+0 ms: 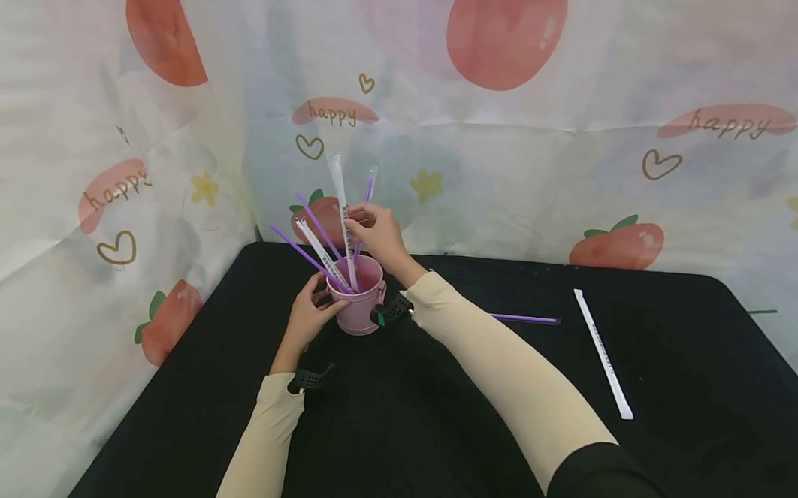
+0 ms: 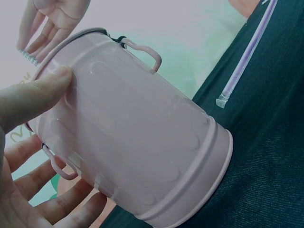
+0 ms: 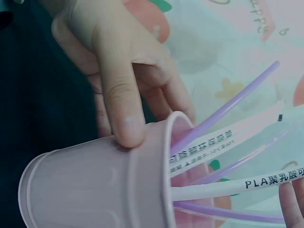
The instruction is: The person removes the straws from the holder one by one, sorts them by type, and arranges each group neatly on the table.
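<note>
A small pink bucket [image 1: 360, 318] with side handles stands on the black table, several straws leaning in it. My left hand [image 1: 307, 318] grips its left side. The thumb presses below the rim in the left wrist view, the other fingers spread round the side. My right hand [image 1: 381, 237] pinches a white paper-wrapped straw [image 1: 338, 182] upright, its lower end inside the bucket. Around it stand purple straws [image 1: 297, 247] and another white wrapped straw [image 1: 318, 243]. Printed lettering shows on the held straw [image 3: 256, 183] in the right wrist view.
To the right, a purple straw [image 1: 524, 318] in clear wrap lies partly behind the right sleeve. Farther right lies a white wrapped straw [image 1: 603, 354] on the black tabletop [image 1: 429, 446]. A fruit-patterned curtain [image 1: 511, 172] hangs behind and at the left.
</note>
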The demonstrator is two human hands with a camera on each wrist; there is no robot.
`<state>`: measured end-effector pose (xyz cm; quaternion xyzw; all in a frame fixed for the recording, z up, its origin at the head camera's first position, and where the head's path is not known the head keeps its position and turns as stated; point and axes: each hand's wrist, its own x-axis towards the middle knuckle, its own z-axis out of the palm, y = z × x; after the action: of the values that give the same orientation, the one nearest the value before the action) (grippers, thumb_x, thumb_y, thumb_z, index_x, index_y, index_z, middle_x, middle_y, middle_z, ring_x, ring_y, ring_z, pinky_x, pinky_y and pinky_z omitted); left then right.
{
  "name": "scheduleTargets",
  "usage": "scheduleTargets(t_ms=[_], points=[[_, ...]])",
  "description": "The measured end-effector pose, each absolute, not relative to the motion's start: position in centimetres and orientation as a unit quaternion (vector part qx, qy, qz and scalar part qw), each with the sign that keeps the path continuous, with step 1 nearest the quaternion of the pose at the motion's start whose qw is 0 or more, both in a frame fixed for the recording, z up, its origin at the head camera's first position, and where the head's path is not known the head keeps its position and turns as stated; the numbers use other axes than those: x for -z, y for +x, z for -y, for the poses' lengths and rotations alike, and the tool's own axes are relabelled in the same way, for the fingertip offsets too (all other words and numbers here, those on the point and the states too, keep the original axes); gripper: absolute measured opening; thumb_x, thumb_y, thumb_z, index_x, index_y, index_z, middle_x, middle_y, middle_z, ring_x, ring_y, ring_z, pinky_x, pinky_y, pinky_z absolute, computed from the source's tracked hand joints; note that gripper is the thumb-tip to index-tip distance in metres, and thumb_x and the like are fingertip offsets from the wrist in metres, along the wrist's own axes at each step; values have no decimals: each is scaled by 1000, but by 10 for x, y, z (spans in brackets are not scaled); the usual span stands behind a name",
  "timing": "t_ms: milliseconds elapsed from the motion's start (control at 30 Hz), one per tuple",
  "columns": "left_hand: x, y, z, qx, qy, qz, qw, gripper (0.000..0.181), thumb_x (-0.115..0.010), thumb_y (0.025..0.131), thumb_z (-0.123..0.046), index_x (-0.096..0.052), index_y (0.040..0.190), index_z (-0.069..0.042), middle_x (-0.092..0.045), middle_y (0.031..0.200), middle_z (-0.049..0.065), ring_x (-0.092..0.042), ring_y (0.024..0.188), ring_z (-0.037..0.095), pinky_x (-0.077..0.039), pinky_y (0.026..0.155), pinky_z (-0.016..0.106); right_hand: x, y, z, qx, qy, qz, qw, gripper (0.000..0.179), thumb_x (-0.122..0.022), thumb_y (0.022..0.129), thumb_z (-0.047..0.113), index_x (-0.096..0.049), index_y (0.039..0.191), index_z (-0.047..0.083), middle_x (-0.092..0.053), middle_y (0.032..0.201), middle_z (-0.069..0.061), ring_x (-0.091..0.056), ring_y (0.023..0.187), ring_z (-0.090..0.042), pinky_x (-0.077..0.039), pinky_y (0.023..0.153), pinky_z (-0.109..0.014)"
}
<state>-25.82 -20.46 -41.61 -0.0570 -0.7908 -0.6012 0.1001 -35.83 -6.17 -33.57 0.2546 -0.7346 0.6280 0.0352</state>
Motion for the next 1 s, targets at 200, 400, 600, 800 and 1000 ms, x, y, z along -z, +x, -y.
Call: scheduleTargets(t_ms=[200,400,600,800,1000], points=[[417,-258,203,601,-57,790,107,66,-67,83,-1,-33,139,8,-41,137,30,-44,126,47,-41,102,54,326,-356,58,-647,259,716,34,19,-60,90,5,-64,106,-3,-65,100,-25,-66,87,-35,-57,79,-47],[418,-260,204,607,-53,785,107,67,-68,82,-2,-34,139,7,-41,138,30,-44,126,46,-40,103,54,318,-355,54,-653,253,713,35,22,-59,91,7,-63,109,-4,-64,103,-24,-65,88,-31,-58,79,-43],[419,-260,204,607,-54,785,110,66,-68,82,0,-34,138,8,-41,138,30,-44,126,47,-40,103,55,310,-355,47,-656,252,710,42,23,-60,90,7,-61,111,-4,-64,104,-25,-66,85,-27,-59,74,-38],[418,-259,204,605,-56,787,111,65,-68,82,-1,-35,138,8,-41,138,30,-45,126,47,-40,103,55,303,-351,35,-661,253,705,44,25,-59,90,6,-60,113,-5,-64,103,-25,-64,82,-16,-59,71,-35],[421,-261,205,609,-57,784,111,66,-69,82,-2,-36,138,6,-41,137,30,-43,127,47,-39,103,55,300,-347,19,-662,265,699,48,25,-59,90,6,-60,113,-6,-63,104,-27,-66,80,-17,-60,70,-34]])
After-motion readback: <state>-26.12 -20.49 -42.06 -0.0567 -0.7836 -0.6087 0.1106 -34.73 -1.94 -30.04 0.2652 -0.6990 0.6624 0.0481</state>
